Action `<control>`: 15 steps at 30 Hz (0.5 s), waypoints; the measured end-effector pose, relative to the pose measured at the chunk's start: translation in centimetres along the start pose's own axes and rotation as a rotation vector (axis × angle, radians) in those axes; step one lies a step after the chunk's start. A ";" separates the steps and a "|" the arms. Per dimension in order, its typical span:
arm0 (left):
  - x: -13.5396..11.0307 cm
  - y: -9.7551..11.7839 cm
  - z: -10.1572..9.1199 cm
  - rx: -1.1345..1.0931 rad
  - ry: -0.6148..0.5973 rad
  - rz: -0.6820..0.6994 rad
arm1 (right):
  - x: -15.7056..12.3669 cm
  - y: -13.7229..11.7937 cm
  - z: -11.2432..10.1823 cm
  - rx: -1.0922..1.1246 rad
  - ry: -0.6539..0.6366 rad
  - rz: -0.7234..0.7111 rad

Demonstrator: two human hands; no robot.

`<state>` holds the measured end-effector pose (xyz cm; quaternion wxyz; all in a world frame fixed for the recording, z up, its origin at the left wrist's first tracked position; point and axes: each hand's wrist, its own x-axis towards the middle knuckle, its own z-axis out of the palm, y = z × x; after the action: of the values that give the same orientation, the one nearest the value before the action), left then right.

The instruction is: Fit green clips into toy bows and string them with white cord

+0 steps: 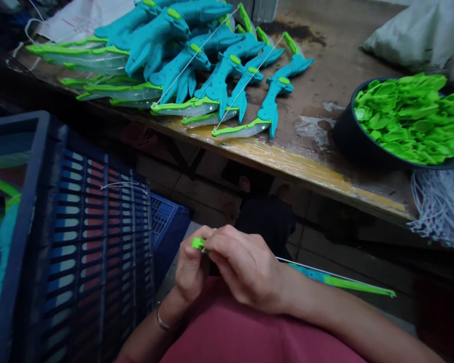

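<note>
My left hand (191, 269), with a bracelet at its wrist, is closed around the green tip (198, 244) of a toy bow. Pressed against it, my right hand (245, 267) pinches at the white string by that tip; its fingertips are partly hidden. The toy bow (325, 280) runs behind my right forearm, its blue and green far limb showing on the right. From my hands the string stretches to that far end. Most of the bow's middle is covered by my hands and forearm.
Several blue-and-green toy bows (219, 75) lie piled on the workbench (325, 181). To the right stand a dark bowl (348, 136) of green plastic pieces (408, 116) and a bundle of white strings (442, 201). A blue crate (98, 242) is at my left. A white sack (408, 38) rests behind.
</note>
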<state>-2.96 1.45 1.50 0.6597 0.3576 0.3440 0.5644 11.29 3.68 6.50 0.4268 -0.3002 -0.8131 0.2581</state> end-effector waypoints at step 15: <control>-1.5 -0.3 -0.3 0.394 0.043 0.055 | 0.5 1.7 -0.2 -0.528 0.059 -0.305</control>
<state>-3.23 -0.02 1.21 0.5537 0.4771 0.4519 0.5114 11.71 5.23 5.68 0.3912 -0.2824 -0.8751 -0.0380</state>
